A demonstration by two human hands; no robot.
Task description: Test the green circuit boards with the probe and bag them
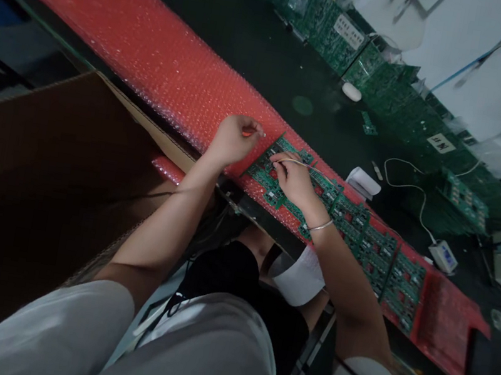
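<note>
Over the red bubble wrap, my left hand [234,140] is closed in a pinch, with a tiny pale piece [263,134] at its fingertips, too small to name. My right hand [295,183] wears a bangle [320,225] and hovers above the leftmost green circuit boards, fingers pinched round a thin, pale, wire-like thing [313,169] whose kind I cannot make out. A row of green circuit boards [375,258] lies side by side on the bubble wrap [159,40], running from beneath my right hand toward the lower right.
An open cardboard box [45,161] stands at lower left, close to the bench edge. Behind the work lie a white oval object [352,92], a white roll [364,182] and a small cabled device [443,256]. Green board panels [323,28] line the bench's back.
</note>
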